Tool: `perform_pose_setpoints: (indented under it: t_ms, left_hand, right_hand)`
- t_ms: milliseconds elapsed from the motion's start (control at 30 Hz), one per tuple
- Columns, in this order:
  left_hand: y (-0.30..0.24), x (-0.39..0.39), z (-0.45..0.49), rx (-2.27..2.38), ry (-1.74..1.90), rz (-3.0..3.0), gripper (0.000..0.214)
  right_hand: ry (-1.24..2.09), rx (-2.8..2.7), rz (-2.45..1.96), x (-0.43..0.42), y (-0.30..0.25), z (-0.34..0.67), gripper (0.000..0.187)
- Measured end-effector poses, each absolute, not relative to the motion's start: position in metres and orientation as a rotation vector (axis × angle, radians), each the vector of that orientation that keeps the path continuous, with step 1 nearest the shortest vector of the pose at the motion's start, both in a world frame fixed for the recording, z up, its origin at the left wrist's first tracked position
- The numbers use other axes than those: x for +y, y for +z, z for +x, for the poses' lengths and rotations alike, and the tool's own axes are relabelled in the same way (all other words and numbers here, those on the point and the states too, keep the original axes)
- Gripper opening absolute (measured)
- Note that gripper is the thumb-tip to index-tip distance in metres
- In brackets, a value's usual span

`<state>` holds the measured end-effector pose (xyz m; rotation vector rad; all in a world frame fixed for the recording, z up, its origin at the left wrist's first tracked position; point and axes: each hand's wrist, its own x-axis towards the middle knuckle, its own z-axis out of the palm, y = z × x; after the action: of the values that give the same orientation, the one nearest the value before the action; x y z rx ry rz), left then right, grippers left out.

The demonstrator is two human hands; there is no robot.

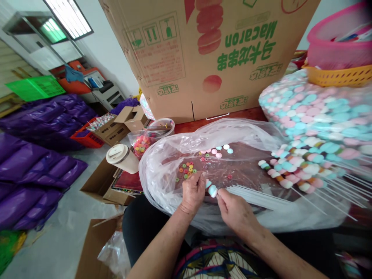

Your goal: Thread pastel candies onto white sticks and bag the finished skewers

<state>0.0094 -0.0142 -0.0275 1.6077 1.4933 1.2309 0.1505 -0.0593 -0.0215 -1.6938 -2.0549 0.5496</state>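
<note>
My left hand [193,192] is closed in a pinch on small pastel candy pieces [211,189], pale blue and pink, held just above a clear plastic sheet [162,162] that covers the table. My right hand [234,209] is closed too, its fingertips pinched against the same pieces; a thin white stick may be in them, but I cannot make it out. A bundle of bare white sticks [255,192] lies just right of my hands. Finished candy skewers [293,170] are piled further right. Small coloured ring candies [187,169] and loose round candies [219,150] lie on the sheet.
A large bag of pastel candies [322,112] fills the right side, with yellow [340,75] and pink baskets [337,42] behind. A big "Macaron" cardboard box [209,54] stands at the back. A lidded cup [122,157], a bowl of ring candies [151,135] and purple bags [37,155] are on the left.
</note>
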Motion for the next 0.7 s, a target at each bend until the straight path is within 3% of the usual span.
perform_pose_setpoints:
  t_ms: [200, 300, 533, 700]
  left_hand:
    - [-0.011, -0.001, 0.008, 1.238, 1.303, 0.751, 0.046]
    - [0.002, 0.009, 0.011, 0.993, 1.191, 0.427, 0.045]
    - [0.008, 0.010, 0.037, 0.964, 1.353, 0.420, 0.048]
    - [0.004, 0.008, 0.055, 1.003, 1.449, 0.370, 0.042]
  right_hand:
    - [1.062, -1.778, -1.565, -0.043, -0.015, 0.157, 0.032]
    - [1.228, -1.747, -1.502, -0.046, -0.011, 0.154, 0.033]
    - [0.922, -1.914, -1.535, -0.052, -0.019, 0.144, 0.017]
    - [0.776, -2.003, -1.684, -0.048, -0.018, 0.137, 0.016]
